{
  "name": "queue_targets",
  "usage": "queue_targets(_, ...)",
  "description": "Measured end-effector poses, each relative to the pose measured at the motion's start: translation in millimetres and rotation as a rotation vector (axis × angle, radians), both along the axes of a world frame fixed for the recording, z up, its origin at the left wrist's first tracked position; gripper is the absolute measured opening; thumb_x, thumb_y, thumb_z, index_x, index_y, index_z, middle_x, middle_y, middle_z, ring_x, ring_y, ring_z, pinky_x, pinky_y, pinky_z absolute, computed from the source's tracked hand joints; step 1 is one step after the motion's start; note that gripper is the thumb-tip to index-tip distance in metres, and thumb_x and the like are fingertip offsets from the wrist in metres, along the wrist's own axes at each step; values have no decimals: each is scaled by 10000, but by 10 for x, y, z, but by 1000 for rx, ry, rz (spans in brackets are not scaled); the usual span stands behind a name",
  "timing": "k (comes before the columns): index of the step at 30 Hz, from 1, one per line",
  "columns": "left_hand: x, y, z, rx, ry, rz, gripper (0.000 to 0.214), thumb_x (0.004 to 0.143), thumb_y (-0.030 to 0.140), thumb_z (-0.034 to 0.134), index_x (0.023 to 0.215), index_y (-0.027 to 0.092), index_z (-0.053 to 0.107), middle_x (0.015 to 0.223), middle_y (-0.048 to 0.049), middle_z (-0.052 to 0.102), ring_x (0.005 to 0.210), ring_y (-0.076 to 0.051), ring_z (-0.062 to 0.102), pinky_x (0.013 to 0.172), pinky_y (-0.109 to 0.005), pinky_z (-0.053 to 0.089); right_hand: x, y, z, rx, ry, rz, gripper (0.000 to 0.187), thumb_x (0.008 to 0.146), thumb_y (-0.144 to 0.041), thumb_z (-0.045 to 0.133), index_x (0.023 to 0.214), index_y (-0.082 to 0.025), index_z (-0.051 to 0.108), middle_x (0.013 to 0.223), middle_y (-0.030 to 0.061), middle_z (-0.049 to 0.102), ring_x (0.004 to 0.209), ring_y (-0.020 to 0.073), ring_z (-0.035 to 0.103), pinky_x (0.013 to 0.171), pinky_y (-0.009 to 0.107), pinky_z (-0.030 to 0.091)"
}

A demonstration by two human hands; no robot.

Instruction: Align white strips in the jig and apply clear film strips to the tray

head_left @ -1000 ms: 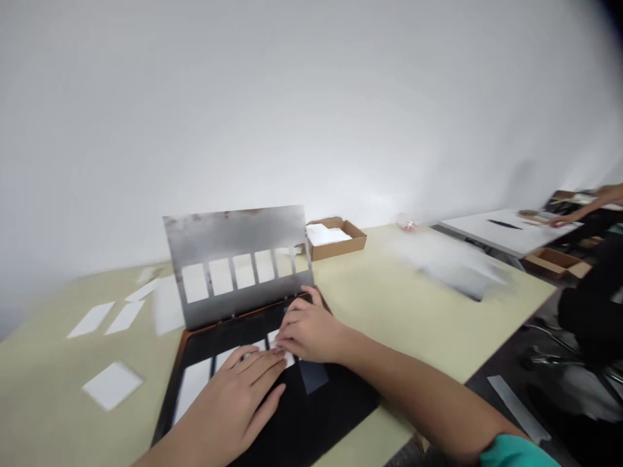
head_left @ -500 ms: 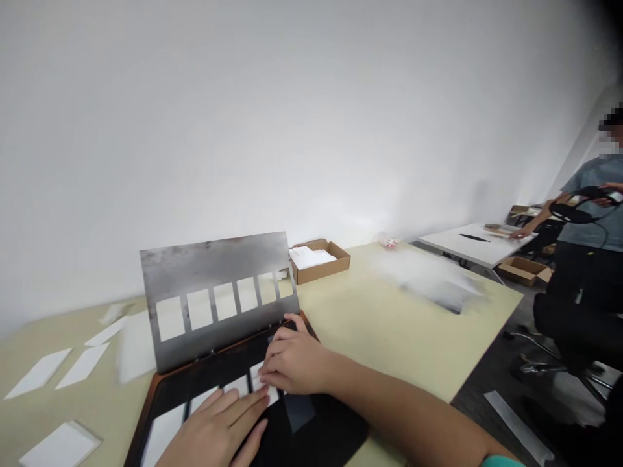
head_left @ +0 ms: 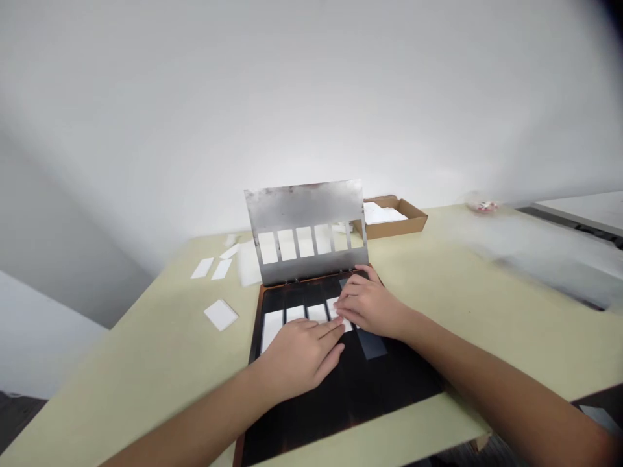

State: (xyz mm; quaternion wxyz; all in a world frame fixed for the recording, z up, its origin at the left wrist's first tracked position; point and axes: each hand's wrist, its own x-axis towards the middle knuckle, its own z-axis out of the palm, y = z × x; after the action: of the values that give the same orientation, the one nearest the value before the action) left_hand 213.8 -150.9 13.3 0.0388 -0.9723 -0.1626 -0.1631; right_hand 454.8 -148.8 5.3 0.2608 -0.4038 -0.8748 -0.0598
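L hand (head_left: pixel 299 357) laid flat, grip open; R hand (head_left: pixel 367 305) curled over white rect. strips (head_left: pixel 318 313), grip unclear; black tray (head_left: pixel 341 402), slotted steel plate (head_left: pixel 304 217) propped behind.

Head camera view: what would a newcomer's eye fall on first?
The upright metal plate with its row of rectangular cut-outs stands out first, at the back of a black board. Below it, the left hand and right hand rest on white strips on the board.

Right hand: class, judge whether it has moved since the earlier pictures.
No, hardly: against the raised metal plate, the right hand stays by the plate's lower right corner; the head view shifted.
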Motion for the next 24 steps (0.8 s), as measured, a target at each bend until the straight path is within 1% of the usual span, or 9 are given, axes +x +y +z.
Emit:
queue_targets(7, -5, 6, 1, -38, -3, -8, 347, 1075, 285, 470, 1352, 164, 639, 1290, -65, 744, 1004, -235, 746, 796, -392, 569, 20, 0, -19, 25, -39, 5, 222, 1023, -275, 616, 896, -250, 797, 911, 22, 770, 957, 207, 608, 1190, 540, 237)
queue_targets(10, 1, 1, 23, -55, -7, 0, 331, 1072, 277, 472, 1330, 183, 657, 1223, -74, 741, 985, -233, 703, 809, -394, 534, 21, -10, -18, 33, -57, 10, 229, 1029, -268, 604, 910, -251, 799, 923, 25, 768, 971, 209, 606, 1188, 541, 238)
queue_targets(13, 7, -10, 66, -68, -29, 53, 304, 1056, 293, 502, 1279, 224, 697, 1137, -99, 680, 965, -262, 619, 795, -419, 475, 15, -27, -8, 38, -76, 16, 224, 1029, -268, 602, 923, -247, 798, 919, 24, 760, 985, 212, 602, 1187, 541, 237)
queue_targets(17, 2, 2, 91, -100, -62, 100, 276, 1036, 331, 552, 1235, 273, 735, 1118, -101, 588, 976, -268, 537, 797, -418, 421, 2, -40, 6, 45, -91, 3, 244, 1035, -274, 591, 917, -231, 801, 879, 31, 744, 966, 216, 596, 1180, 539, 247)
queue_targets(21, -7, 45, 64, -146, -87, 119, 256, 1044, 318, 560, 1195, 322, 767, 1149, -87, 558, 1019, -254, 524, 825, -409, 406, -4, -35, -1, 49, -98, -4, 246, 1030, -270, 592, 907, -235, 802, 851, 37, 734, 957, 223, 592, 1172, 539, 258)
queue_targets(24, -9, 62, 48, -170, -103, 127, 256, 1051, 318, 558, 1189, 349, 771, 1245, -94, 551, 1135, -283, 515, 887, -450, 406, -5, -30, -12, 45, -98, -7, 249, 1031, -267, 589, 905, -234, 801, 833, 35, 727, 950, 225, 594, 1169, 543, 257)
